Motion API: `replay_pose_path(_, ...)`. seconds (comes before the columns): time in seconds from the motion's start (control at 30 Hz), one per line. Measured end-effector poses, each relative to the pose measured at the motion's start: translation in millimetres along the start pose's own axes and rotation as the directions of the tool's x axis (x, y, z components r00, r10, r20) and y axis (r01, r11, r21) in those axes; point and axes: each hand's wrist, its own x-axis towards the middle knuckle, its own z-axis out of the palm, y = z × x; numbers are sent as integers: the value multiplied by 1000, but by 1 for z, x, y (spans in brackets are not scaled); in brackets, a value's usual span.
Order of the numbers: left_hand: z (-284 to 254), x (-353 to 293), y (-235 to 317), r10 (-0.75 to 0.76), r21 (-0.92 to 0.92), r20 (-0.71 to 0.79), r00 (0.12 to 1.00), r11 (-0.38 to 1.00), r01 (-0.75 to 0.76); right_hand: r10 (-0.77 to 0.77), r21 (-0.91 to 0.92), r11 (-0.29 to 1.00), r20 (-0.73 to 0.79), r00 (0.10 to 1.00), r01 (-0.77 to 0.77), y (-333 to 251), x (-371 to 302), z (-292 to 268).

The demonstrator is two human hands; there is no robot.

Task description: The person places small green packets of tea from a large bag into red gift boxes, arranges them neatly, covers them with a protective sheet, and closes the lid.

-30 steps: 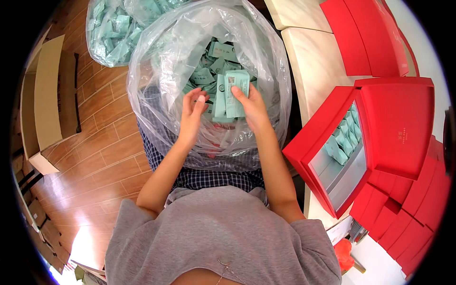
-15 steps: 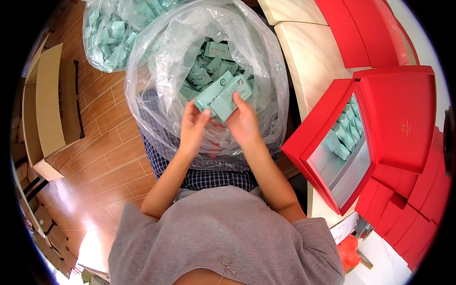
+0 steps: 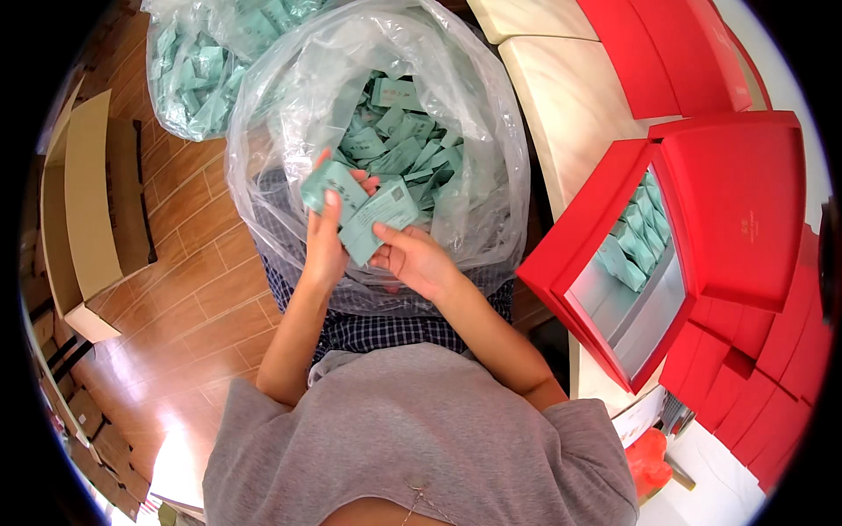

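Gripping one pale-green sachet (image 3: pixel 333 180), the left hand (image 3: pixel 325 247) is beside the right hand (image 3: pixel 423 265), which pinches a second sachet (image 3: pixel 381 219). Both are now farther left over the clear plastic bag (image 3: pixel 294 105) than a moment ago, fanned wider, so each seems separately controlled.

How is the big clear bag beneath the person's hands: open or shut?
Open. The clear bag has its mouth spread wide, exposing a pile of loose green packets inside.
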Motion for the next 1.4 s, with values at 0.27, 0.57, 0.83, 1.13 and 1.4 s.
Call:
replay_pose_path(0.27,-38,-1,-5,-475,-90,33,879,875,476,-637,-788,254,301,710,562,-22,-30,15)
replay_pose_path(0.57,-48,-12,-38,-643,-377,2,766,709,596,-366,-726,-636,582,726,261,-30,24,-24)
replay_pose_path(0.83,-38,-4,-34,-603,-425,190,775,661,619,-508,-743,-660,338,792,-106,-56,62,-67)
replay_pose_path(1.13,-31,0,-39,-579,-431,332,745,609,666,-801,-797,44,333,498,603,-12,-4,9)
replay_pose_path(1.4,-35,3,-42,-607,-247,78,791,757,605,-780,-968,-81,210,589,238,-42,27,-15)
